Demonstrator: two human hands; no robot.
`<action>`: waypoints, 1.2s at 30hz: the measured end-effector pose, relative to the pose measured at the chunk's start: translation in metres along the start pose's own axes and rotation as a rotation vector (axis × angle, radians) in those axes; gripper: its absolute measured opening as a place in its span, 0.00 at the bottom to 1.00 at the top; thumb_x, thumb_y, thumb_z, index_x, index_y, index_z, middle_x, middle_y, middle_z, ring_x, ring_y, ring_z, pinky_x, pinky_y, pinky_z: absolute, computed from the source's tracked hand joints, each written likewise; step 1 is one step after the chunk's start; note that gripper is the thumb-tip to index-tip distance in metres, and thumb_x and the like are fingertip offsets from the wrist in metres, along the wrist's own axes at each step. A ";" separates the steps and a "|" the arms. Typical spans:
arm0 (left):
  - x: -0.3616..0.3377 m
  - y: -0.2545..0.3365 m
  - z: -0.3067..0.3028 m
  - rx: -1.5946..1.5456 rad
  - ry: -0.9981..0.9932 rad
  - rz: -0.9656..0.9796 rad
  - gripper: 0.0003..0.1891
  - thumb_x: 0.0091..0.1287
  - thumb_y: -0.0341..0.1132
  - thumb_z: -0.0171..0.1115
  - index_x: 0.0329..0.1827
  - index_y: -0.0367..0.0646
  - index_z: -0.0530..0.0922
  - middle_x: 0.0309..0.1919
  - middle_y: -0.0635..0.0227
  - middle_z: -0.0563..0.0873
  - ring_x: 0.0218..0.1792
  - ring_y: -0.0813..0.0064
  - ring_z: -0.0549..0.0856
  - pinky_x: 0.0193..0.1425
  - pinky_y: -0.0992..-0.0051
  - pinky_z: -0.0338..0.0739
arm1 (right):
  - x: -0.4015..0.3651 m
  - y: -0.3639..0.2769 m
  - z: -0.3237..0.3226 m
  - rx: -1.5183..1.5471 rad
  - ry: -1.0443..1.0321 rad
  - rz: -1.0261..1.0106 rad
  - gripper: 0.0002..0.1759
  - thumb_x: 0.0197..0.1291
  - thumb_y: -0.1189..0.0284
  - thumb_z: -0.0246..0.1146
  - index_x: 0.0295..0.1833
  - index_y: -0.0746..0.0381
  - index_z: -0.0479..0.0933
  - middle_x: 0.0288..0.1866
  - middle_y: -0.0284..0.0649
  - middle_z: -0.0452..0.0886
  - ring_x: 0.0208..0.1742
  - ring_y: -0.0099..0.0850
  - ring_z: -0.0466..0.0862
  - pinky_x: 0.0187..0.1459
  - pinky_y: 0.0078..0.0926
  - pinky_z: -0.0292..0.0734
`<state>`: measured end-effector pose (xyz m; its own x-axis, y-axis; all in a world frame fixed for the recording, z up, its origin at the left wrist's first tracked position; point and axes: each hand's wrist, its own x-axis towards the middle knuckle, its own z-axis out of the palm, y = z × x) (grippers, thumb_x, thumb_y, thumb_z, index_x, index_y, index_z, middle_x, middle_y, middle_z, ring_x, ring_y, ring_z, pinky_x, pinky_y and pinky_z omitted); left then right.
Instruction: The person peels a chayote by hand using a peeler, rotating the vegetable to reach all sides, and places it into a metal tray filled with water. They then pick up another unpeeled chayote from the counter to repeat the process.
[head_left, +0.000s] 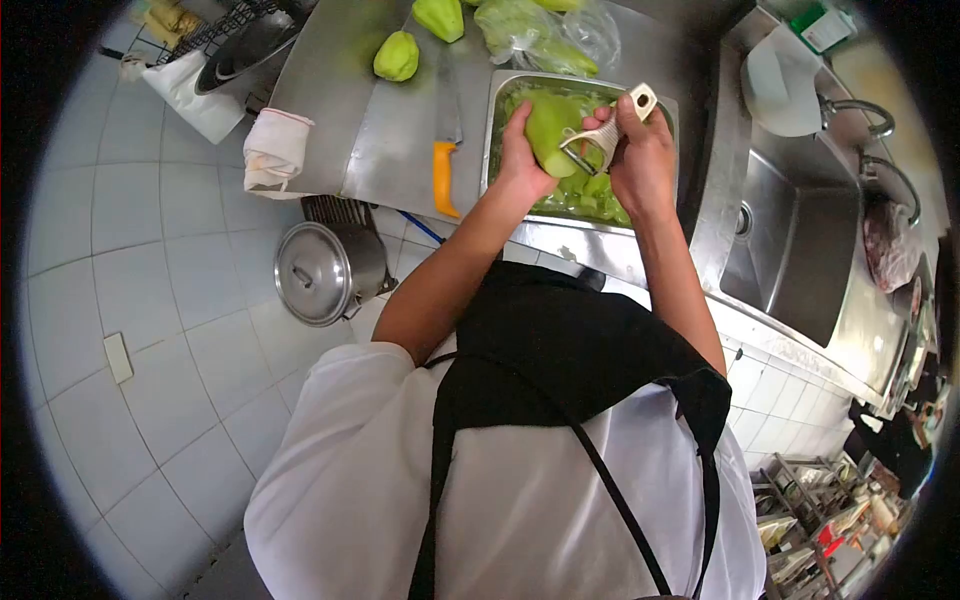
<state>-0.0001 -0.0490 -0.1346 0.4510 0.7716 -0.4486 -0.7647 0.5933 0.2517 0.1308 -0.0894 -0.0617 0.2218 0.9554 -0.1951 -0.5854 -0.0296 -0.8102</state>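
My left hand (520, 160) is wrapped round a pale green chayote (548, 130), holding it tilted over a steel tray (493, 125). In my right hand (643, 160) is a white-handled peeler (643, 97), its metal blade right at the chayote's lower right side. Below both hands, the tray holds green peelings or pieces (590, 200) in what looks like water. Left of the tray lies a knife with a yellow handle (443, 180), its blade pointing away from me. Two more chayotes (397, 57) rest on the steel counter farther back.
Behind the tray sits a clear plastic bag (545, 40) with green produce. A folded cloth (277, 150) hangs at the counter's left edge. On the right is a steel sink (790, 250) with taps. A lidded pot (315, 275) stands below the counter on the left.
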 end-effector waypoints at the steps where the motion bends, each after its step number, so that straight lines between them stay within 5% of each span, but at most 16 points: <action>1: 0.002 -0.001 -0.002 0.006 -0.021 -0.006 0.29 0.73 0.59 0.45 0.62 0.46 0.75 0.51 0.61 0.83 0.49 0.63 0.83 0.48 0.59 0.78 | 0.000 0.001 0.000 0.002 0.008 0.001 0.11 0.74 0.69 0.57 0.52 0.63 0.67 0.36 0.43 0.81 0.34 0.34 0.86 0.30 0.30 0.82; 12: 0.002 -0.009 0.003 0.007 -0.091 -0.117 0.28 0.73 0.57 0.43 0.60 0.43 0.76 0.46 0.61 0.85 0.46 0.63 0.84 0.47 0.59 0.80 | 0.003 0.007 -0.009 -0.068 0.061 0.064 0.10 0.73 0.68 0.58 0.49 0.64 0.70 0.36 0.40 0.81 0.33 0.31 0.85 0.30 0.29 0.80; 15: 0.004 -0.010 -0.005 -0.042 -0.133 -0.132 0.29 0.73 0.55 0.46 0.61 0.37 0.74 0.50 0.54 0.83 0.48 0.58 0.84 0.55 0.57 0.81 | 0.006 0.011 -0.010 -0.068 0.051 0.055 0.09 0.72 0.69 0.59 0.48 0.65 0.71 0.34 0.40 0.81 0.30 0.30 0.84 0.29 0.27 0.79; 18: 0.004 -0.011 -0.005 -0.021 -0.120 -0.112 0.28 0.73 0.55 0.47 0.58 0.36 0.75 0.46 0.55 0.85 0.45 0.60 0.85 0.52 0.60 0.82 | 0.010 0.017 -0.012 -0.143 0.050 0.007 0.08 0.71 0.71 0.60 0.47 0.66 0.72 0.32 0.39 0.81 0.28 0.29 0.83 0.27 0.25 0.79; 21: 0.006 -0.008 -0.007 0.018 -0.165 -0.140 0.25 0.71 0.56 0.50 0.57 0.45 0.77 0.40 0.68 0.85 0.41 0.66 0.85 0.45 0.57 0.81 | 0.011 0.018 -0.009 -0.151 0.021 -0.034 0.08 0.70 0.73 0.61 0.47 0.67 0.72 0.31 0.39 0.81 0.26 0.28 0.83 0.27 0.24 0.79; 24: 0.009 -0.005 -0.007 -0.018 -0.287 -0.146 0.24 0.71 0.56 0.51 0.55 0.45 0.77 0.39 0.68 0.85 0.41 0.66 0.86 0.44 0.57 0.81 | 0.012 0.013 -0.003 -0.202 0.008 -0.076 0.09 0.69 0.73 0.62 0.47 0.67 0.72 0.30 0.40 0.81 0.26 0.27 0.83 0.26 0.24 0.80; 27: 0.007 -0.007 -0.001 -0.065 -0.260 -0.105 0.27 0.72 0.53 0.47 0.53 0.33 0.77 0.37 0.61 0.85 0.37 0.67 0.85 0.44 0.66 0.82 | 0.011 0.009 0.003 -0.232 0.005 -0.095 0.10 0.69 0.73 0.62 0.48 0.68 0.72 0.29 0.39 0.82 0.26 0.26 0.83 0.24 0.23 0.78; 36: 0.007 -0.009 0.008 -0.035 -0.371 -0.111 0.26 0.73 0.53 0.48 0.54 0.37 0.78 0.37 0.66 0.85 0.37 0.68 0.84 0.43 0.67 0.81 | 0.019 -0.002 -0.002 -0.307 -0.101 -0.155 0.11 0.69 0.72 0.62 0.49 0.68 0.72 0.30 0.39 0.82 0.26 0.25 0.84 0.23 0.21 0.77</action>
<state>0.0135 -0.0469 -0.1328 0.6631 0.7373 -0.1289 -0.7140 0.6748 0.1869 0.1374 -0.0712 -0.0653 0.2025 0.9792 -0.0136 -0.2858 0.0458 -0.9572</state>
